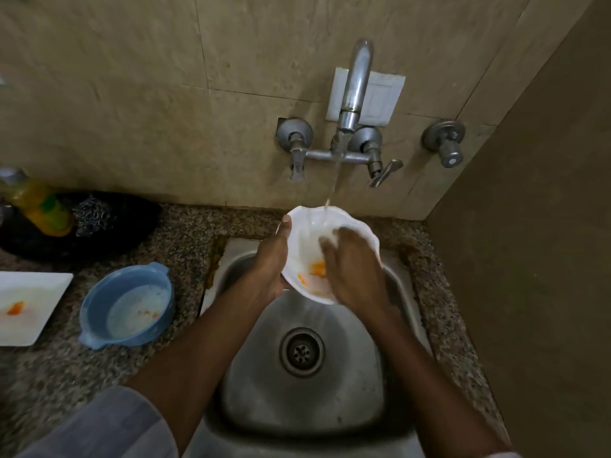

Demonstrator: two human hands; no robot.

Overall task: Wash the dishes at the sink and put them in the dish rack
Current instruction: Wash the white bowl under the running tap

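Fingers of my right hand spread flat, rubbing inside the white bowl, gripping nothing.

Left hand clamps the rim at 9 o'clock, bowl tilted over the sink under the tap stream. Step: rinsing. Orange residue at 6 o'clock needs scrubbing next; blue bowl waits.

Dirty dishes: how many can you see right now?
3: white bowl held over the sink, blue bowl and white plate on the counter at left. More may lie outside view.
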